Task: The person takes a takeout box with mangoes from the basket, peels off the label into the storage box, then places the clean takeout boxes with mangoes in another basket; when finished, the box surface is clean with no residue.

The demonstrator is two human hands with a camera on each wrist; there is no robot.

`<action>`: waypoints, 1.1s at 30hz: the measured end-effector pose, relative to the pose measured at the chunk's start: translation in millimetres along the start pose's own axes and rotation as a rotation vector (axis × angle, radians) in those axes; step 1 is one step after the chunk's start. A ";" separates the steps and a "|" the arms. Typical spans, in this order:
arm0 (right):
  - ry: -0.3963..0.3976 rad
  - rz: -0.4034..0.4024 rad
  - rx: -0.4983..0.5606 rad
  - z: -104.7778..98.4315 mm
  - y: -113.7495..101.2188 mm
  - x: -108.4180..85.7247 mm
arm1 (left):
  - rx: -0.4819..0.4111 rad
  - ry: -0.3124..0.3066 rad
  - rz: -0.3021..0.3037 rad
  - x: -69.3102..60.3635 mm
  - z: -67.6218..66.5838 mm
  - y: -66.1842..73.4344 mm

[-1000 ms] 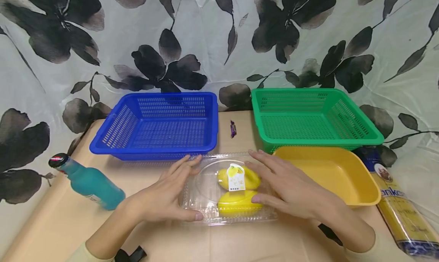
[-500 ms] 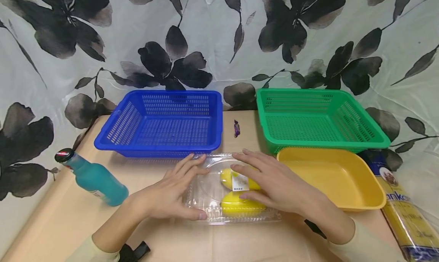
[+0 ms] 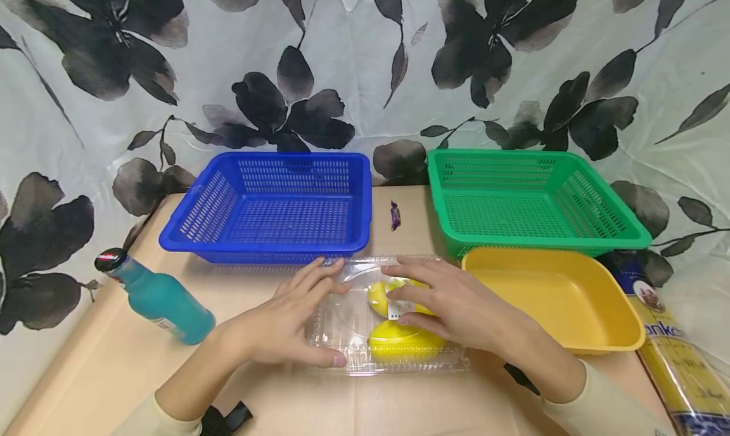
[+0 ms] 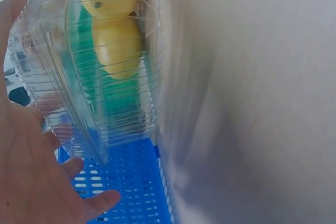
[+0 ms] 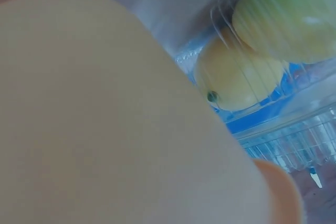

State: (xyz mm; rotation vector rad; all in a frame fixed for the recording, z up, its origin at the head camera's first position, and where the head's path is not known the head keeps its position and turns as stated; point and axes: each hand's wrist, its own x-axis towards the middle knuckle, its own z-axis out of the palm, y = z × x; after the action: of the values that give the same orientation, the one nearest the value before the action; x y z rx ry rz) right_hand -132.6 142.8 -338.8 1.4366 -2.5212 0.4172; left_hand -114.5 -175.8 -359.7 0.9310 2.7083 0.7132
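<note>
A clear plastic clamshell box lies in the middle of the table in the head view. Two yellow mangoes are inside its right half, and one has a white label above it, partly covered by fingers. My left hand lies along the box's left end, fingers and thumb spread and fairly straight. Over the right part of the lid is my right hand, its fingers extended across the label. The left wrist view shows the box beside my palm. Part of my right hand fills the right wrist view, with the mangoes behind.
Behind the box stand a blue basket and a green basket, with a purple wrapped candy between them. A yellow tray is at right, beside a yellow-blue packet. A blue-green bottle lies left.
My right hand has moved left across the lid and now partly covers the label. My left hand stays at the box's left end. The head view has shifted slightly.
</note>
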 end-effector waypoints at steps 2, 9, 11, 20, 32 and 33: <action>0.005 -0.012 0.000 2.2 0.3 0.0 | -0.004 -0.006 -0.007 -0.7 -0.5 0.0; 0.019 -0.044 -0.019 7.0 -0.1 -1.7 | -0.012 -0.019 -0.018 0.0 -1.2 -0.3; 0.017 -0.045 -0.028 7.1 -0.6 -1.7 | -0.016 -0.021 -0.019 0.9 -0.8 -0.4; -0.015 0.014 0.039 5.4 -0.4 3.2 | 0.011 0.001 0.002 2.5 -0.8 -1.3; 0.052 -0.014 0.172 0.3 5.5 3.5 | -0.033 0.022 0.034 2.1 -1.0 -1.5; 0.058 -0.010 0.187 0.2 6.1 3.1 | -0.046 0.024 0.034 2.1 -0.3 -1.7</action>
State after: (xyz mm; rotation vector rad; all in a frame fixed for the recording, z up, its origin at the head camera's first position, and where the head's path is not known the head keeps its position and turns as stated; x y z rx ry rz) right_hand -139.4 143.2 -338.9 1.4761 -2.4838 0.6984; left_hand -117.2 -175.7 -360.3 0.9656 2.6905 0.7949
